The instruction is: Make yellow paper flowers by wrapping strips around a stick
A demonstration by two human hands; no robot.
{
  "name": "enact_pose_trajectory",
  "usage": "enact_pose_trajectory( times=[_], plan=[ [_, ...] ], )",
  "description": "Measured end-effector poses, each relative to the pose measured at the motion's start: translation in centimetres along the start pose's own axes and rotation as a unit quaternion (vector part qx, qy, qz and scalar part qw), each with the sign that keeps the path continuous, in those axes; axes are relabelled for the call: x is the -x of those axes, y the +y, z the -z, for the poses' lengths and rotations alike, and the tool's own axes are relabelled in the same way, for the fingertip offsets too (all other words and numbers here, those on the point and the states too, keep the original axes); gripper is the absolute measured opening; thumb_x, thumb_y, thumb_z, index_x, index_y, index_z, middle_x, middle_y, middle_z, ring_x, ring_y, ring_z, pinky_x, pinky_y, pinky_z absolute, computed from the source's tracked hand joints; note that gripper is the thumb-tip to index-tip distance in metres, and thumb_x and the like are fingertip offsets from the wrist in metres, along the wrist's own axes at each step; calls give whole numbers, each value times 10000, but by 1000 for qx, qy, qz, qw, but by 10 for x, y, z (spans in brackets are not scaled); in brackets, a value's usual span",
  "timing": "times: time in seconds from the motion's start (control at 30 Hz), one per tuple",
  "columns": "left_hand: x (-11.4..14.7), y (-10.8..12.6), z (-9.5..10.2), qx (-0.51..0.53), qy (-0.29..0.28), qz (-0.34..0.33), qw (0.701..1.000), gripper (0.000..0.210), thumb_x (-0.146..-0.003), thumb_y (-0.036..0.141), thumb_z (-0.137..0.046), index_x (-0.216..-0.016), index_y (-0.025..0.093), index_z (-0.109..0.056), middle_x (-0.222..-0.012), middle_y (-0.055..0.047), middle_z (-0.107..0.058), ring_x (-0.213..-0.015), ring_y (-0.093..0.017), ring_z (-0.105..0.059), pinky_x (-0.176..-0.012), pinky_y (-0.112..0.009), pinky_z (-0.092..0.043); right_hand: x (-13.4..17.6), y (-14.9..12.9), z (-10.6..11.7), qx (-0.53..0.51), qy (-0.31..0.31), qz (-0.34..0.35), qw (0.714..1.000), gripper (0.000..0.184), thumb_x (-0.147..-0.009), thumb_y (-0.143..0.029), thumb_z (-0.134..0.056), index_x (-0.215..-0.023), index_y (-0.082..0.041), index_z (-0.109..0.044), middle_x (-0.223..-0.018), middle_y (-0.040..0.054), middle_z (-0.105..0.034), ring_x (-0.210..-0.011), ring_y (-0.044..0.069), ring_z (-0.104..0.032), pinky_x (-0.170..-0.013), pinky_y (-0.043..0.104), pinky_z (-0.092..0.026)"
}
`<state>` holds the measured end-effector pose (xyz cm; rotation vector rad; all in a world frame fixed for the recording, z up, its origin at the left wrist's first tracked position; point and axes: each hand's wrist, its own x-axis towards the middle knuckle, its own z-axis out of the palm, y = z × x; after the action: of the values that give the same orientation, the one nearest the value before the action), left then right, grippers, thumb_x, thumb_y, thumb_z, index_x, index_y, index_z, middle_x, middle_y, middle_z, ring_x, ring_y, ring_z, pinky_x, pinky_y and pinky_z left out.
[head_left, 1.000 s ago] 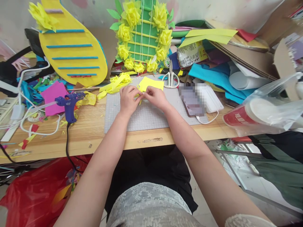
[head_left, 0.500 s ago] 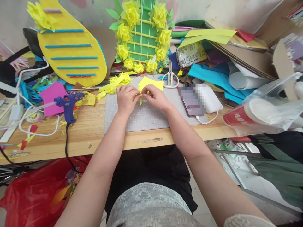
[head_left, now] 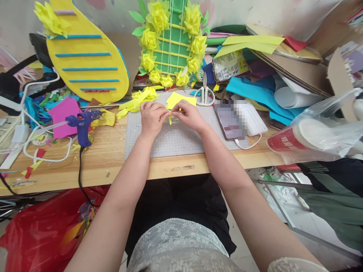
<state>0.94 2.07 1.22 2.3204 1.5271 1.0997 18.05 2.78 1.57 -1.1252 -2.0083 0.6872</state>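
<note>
Over the grey cutting mat (head_left: pixel 181 145), my left hand (head_left: pixel 153 116) and my right hand (head_left: pixel 188 114) meet at the fingertips. Both pinch a small piece of yellow paper (head_left: pixel 170 121), mostly hidden by the fingers. Just behind my hands lie yellow paper squares (head_left: pixel 181 98) on the mat. To the left of them is a pile of cut yellow paper strips (head_left: pixel 141 99). White-handled scissors (head_left: pixel 204 94) rest beyond my right hand, blades pointing away from me.
A blue glue gun (head_left: pixel 82 126) stands left of the mat, its cord hanging off the table. A phone (head_left: pixel 228 122) and a cup in a plastic bag (head_left: pixel 286 138) are on the right. Behind stand a yellow guitar-shaped board (head_left: pixel 87 62) and a green board (head_left: pixel 178 45) with yellow paper flowers.
My hands stay at nearly the same spot, still pinching the yellow paper. The fingertips and the paper's hanging end have shifted slightly. The whole view has moved a few pixels.
</note>
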Motion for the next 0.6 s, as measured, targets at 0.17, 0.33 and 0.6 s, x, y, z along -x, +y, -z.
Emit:
enact_pose_trajectory(
  times=[0.17,0.33,0.6],
  plan=[
    [-1,-2,-1,-4,-7,-5,1000,231,-841,404,-519,-729,250,-650,-862,-31,-633,-951,-232,-518,-957,-431,-273,-1,2,-3,15,11,-5,1000,141,-806,-287,-489,-772,-175,-568,-851,44,-563,-798,151,-509,-726,289,-400],
    [0,-1,-3,-6,8,9,1000,261,-861,411,-480,-783,238,-659,-893,-46,-636,-956,-231,-523,-938,-413,-296,-1,1,-4,16,27,-10,999,143,-809,-277,-479,-755,-171,-558,-837,46,-551,-793,150,-506,-729,288,-400],
    [0,0,-3,7,13,27,1000,173,-802,395,-584,-833,238,-650,-957,-43,-609,-989,-224,-530,-926,-384,-344,0,-1,0,16,27,-8,999,156,-817,-283,-465,-755,-170,-552,-841,43,-541,-794,147,-501,-729,285,-399]
  ],
)
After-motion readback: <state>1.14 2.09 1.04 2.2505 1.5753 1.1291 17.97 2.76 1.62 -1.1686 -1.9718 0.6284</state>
